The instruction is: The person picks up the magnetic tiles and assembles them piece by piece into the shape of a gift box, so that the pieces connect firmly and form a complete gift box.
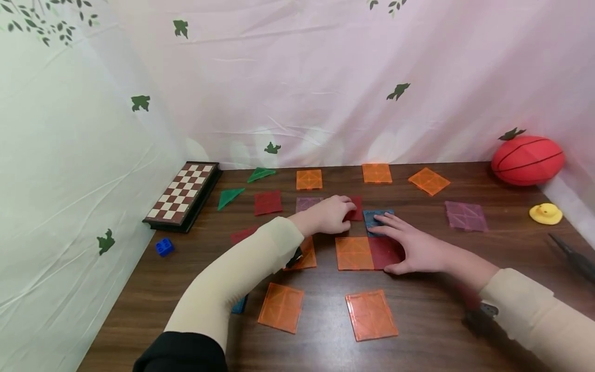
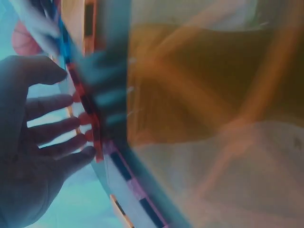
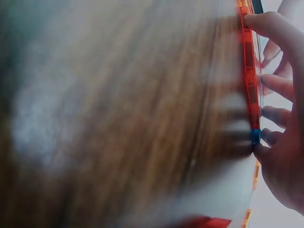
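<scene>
Translucent magnetic tiles lie flat on a dark wooden table [image 1: 325, 289]. My left hand [image 1: 329, 214] bends over a red square tile [image 1: 356, 209], its fingertips and thumb on it; the left wrist view shows these fingertips [image 2: 90, 135] along that tile's edge. My right hand [image 1: 413, 245] spreads over a block of joined tiles. Its fingers rest on a blue tile [image 1: 372, 217], and its thumb lies by the near edge of another red tile [image 1: 383, 253]. An orange tile [image 1: 354, 253] adjoins that red one on the left. A purple tile [image 1: 308, 203] lies beyond my left wrist.
More orange tiles [image 1: 281, 307] lie nearer and along the back. Green triangle tiles [image 1: 230, 197] and a chessboard [image 1: 182, 196] are on the left, with a blue die-like cube [image 1: 165, 247]. On the right are a red ball [image 1: 527, 161], a yellow rubber duck [image 1: 546, 213] and a dark tool [image 1: 578, 261].
</scene>
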The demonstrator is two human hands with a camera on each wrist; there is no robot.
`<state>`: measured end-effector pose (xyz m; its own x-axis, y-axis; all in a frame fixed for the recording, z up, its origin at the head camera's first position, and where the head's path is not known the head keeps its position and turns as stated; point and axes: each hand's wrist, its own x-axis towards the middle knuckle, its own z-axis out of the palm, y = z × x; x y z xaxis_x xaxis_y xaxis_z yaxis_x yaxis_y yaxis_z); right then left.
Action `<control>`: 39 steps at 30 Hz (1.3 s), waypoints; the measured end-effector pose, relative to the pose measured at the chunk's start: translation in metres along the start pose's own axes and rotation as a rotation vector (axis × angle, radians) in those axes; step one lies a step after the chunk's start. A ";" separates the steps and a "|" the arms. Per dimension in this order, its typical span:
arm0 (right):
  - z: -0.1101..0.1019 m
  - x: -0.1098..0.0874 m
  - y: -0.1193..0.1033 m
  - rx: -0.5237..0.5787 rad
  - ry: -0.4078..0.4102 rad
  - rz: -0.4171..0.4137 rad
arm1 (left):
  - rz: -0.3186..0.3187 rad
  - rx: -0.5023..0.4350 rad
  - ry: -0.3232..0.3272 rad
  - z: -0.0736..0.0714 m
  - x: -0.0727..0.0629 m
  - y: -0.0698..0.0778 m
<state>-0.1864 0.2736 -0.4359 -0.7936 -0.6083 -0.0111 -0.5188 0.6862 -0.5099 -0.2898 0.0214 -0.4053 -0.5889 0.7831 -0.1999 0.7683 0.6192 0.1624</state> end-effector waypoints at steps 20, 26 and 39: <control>-0.011 -0.003 -0.004 -0.024 0.003 0.036 | 0.054 -0.018 -0.016 0.006 -0.029 0.028; -0.012 -0.002 -0.006 -0.022 -0.003 0.030 | 0.027 0.016 -0.021 0.010 -0.035 0.036; -0.064 -0.040 0.013 -0.083 0.230 0.028 | 0.101 0.104 -0.005 0.022 -0.050 0.049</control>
<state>-0.1815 0.3325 -0.3876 -0.8544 -0.4887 0.1768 -0.5128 0.7375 -0.4395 -0.2172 0.0120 -0.4085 -0.5060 0.8408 -0.1927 0.8458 0.5274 0.0806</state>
